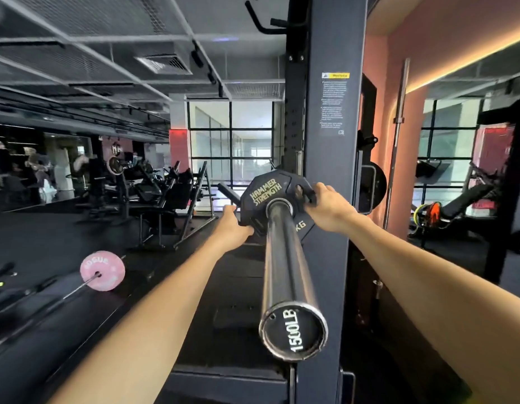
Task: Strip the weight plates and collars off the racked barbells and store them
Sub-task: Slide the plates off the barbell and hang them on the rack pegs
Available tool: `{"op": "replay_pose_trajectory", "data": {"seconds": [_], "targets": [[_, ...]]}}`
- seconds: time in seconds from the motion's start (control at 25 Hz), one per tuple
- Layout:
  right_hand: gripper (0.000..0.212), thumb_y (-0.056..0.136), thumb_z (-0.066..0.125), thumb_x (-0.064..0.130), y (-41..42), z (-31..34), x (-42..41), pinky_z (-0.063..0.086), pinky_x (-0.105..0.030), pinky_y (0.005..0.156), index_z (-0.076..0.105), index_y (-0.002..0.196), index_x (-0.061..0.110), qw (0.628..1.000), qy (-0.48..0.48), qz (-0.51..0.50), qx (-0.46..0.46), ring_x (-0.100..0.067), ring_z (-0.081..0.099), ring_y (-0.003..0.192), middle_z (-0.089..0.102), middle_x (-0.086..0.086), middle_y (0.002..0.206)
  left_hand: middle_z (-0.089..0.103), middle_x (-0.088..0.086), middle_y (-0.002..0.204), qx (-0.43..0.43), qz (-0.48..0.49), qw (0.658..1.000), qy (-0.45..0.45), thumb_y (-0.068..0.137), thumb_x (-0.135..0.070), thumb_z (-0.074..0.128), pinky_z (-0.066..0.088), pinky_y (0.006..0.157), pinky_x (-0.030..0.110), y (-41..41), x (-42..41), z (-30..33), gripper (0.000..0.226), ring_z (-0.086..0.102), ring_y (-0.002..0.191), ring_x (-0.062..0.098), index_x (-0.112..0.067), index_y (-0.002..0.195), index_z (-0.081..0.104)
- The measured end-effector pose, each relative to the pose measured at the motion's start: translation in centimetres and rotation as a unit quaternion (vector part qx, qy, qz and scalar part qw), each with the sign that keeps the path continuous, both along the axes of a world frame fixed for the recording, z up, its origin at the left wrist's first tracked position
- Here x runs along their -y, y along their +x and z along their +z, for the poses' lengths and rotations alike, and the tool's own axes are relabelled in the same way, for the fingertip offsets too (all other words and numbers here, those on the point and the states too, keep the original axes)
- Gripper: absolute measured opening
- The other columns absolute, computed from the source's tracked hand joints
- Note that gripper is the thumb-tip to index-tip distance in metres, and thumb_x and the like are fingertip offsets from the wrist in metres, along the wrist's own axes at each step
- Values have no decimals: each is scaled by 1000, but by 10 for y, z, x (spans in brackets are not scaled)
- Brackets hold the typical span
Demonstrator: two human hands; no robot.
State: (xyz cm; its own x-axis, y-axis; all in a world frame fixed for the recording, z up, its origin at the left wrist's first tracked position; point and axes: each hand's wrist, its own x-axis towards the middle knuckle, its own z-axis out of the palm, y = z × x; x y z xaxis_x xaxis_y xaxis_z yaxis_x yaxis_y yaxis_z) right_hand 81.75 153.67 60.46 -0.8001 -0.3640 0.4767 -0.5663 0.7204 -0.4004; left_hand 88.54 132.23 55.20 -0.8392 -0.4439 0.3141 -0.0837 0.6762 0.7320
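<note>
Currently stripping: the rack (330, 170) is carrying the bar (285, 258), sleeve end nearest. A plate (270, 196) is sitting far along it. Left hand (234, 224) and right hand (325, 208) are curling fingers around its rims. No collar showing. Next: slide it nearward, level.

You face a gym floor (49, 243) of dark rubber matting, under an open ceiling (92, 39) of dark metal grids and track lights. Straight ahead, a tall grid window (231, 141) lets in pale daylight. On your left stand black exercise machines (153, 193) — a mirror wall (34, 164) behind them. On your right, a salmon-pink wall (381, 112) glows under a warm light strip (471, 53).
</note>
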Motion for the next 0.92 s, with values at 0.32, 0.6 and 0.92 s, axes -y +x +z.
{"op": "replay_pose_trajectory", "data": {"seconds": [0.32,0.6,0.92], "targets": [[34,95,48,31,-46,7,37,46,-41,87,41,120,10,998,-52,-39,23,-39,55,110,50,-13,129,51,4,135,-87,31,995,41,72,-50,50,46,104,41,-101,19,-29,39,55,107,22,-23,99,46],[17,91,49,23,-29,1,18,40,-34,70,45,105,14,998,-25,-59,-8,-32,50,82,63,-13,106,66,9,112,-107,116,983,89,80,-18,61,43,82,34,-24,-24,-18,38,59,106,33,-20,117,56],[32,90,46,36,78,-1,-30,49,-42,85,50,113,15,999,-15,-32,-17,-36,55,91,59,-10,98,61,19,111,-105,165,981,13,82,-14,53,46,85,41,86,-63,-10,32,58,106,39,-13,114,54]]}}
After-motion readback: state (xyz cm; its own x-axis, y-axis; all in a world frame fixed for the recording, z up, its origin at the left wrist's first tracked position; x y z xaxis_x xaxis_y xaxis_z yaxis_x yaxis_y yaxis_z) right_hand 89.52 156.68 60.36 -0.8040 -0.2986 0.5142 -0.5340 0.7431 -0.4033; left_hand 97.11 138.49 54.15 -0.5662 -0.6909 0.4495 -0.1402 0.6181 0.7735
